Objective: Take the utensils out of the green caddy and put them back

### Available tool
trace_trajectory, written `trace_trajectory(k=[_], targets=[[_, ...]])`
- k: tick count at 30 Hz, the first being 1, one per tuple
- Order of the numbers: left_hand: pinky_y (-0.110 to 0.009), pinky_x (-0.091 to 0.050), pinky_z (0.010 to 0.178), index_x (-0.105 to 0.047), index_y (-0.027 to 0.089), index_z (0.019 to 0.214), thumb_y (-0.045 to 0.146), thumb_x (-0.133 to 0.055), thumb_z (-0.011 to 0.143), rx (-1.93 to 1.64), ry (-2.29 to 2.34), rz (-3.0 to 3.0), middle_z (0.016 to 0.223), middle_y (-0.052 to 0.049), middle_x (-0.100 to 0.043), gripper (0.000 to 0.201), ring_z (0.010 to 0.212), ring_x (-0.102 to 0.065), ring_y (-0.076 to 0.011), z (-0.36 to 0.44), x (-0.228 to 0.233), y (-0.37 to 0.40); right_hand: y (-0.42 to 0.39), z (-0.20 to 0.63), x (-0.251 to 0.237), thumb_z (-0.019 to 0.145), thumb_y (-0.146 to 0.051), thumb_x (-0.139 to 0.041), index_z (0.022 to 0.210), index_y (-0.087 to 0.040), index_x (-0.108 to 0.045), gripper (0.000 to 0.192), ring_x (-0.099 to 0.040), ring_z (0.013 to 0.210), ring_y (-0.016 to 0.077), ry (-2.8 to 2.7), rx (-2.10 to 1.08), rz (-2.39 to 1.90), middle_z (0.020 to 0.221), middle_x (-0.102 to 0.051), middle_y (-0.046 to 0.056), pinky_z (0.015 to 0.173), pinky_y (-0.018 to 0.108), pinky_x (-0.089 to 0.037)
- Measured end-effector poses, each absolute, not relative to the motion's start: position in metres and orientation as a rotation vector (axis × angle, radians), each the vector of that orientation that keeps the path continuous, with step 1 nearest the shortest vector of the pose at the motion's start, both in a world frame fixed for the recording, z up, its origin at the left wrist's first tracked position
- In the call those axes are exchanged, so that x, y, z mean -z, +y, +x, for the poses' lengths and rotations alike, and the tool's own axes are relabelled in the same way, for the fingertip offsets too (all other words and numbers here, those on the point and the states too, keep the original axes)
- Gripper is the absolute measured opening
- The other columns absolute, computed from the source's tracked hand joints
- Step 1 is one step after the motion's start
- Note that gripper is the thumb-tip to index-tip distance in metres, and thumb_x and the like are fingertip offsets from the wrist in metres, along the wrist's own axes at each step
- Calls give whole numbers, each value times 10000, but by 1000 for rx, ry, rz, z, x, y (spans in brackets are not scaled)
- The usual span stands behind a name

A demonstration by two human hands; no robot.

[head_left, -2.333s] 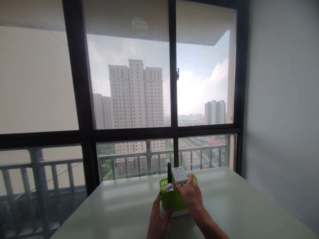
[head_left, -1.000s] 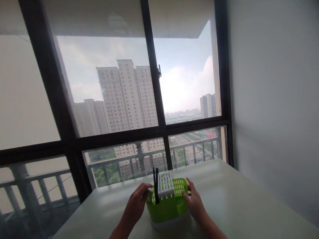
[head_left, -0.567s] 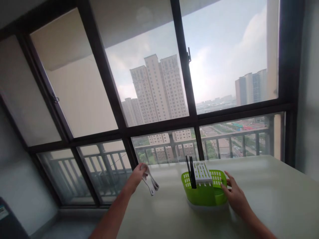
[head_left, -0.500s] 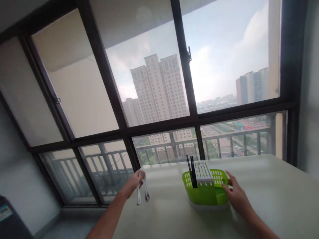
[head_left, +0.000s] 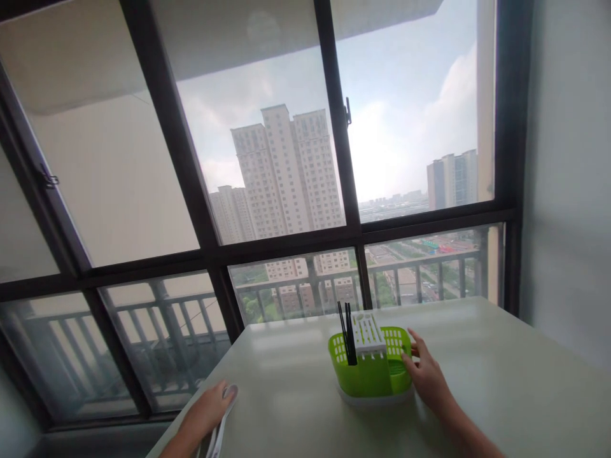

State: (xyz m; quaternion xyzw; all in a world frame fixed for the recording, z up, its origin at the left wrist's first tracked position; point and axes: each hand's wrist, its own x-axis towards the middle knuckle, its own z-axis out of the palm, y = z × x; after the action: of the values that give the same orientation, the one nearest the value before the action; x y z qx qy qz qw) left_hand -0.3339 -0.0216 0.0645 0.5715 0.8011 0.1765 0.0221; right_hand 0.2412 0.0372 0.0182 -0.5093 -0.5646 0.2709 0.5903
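A green utensil basket with a pale base stands on the table. My right hand grips the right end of its rim, thumb in front and fingers around the edge. Black chopsticks lean upright in its left compartment. Across its middle sits a white slotted rack. Well to the left, at the table's near-left edge, my left hand is closed on spoons. One rounded bowl pokes past the fingers and pale handles point down toward me. Their exact count is hidden.
The pale glossy table reaches to a dark-framed window at the back. Beyond the glass runs a balcony railing. A grey wall rises on the right.
My left hand has drawn back toward me and to the left with the spoons. My right hand stays on the basket. The view has shifted right, so the basket appears further left.
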Motion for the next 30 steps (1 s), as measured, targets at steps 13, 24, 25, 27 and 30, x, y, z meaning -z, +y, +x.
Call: trace_trajectory(k=[13,24,25,27,30], targets=[[-407,-493,976,-646,216,1083,550,-493,814,-618,2717,1818,1156,-91,-738,455,1097,-674,-323,-362,-26,-2,38,239,-19,879,-439,-515,1514,-202,-352,698,-673,1014,234,-1355,-620,-1179,1167,-675,83,752,320,-568],[-469,-422,1111,-542,154,1386,567,-478,880,-1031,1954,1978,1356,-145,-645,656,1300,-574,-328,-176,-123,30,40,237,-21,845,-414,-531,1498,-204,-388,701,-689,961,237,-1321,-596,-1158,1113,-700,77,700,320,-568],[-470,-421,1111,-526,154,1406,564,-510,872,-1018,1785,1953,1343,-150,-656,673,1294,-582,-326,-153,-132,35,40,237,-21,842,-412,-539,1497,-208,-393,702,-689,958,237,-1316,-598,-1155,1108,-701,75,696,316,-566],[-464,-419,1110,-521,143,1415,519,-592,836,-979,1570,1922,1347,-169,-658,694,1295,-584,-327,-113,-146,49,41,237,-20,840,-407,-552,1497,-221,-398,699,-685,968,235,-1312,-601,-1151,1112,-699,72,698,308,-563],[-434,-482,1042,-567,144,1372,422,-668,788,-930,1408,1907,1297,-170,-695,654,1237,-630,-319,-66,-155,71,41,238,-19,848,-410,-550,1502,-235,-394,695,-683,976,231,-1315,-608,-1145,1126,-696,69,702,303,-559]])
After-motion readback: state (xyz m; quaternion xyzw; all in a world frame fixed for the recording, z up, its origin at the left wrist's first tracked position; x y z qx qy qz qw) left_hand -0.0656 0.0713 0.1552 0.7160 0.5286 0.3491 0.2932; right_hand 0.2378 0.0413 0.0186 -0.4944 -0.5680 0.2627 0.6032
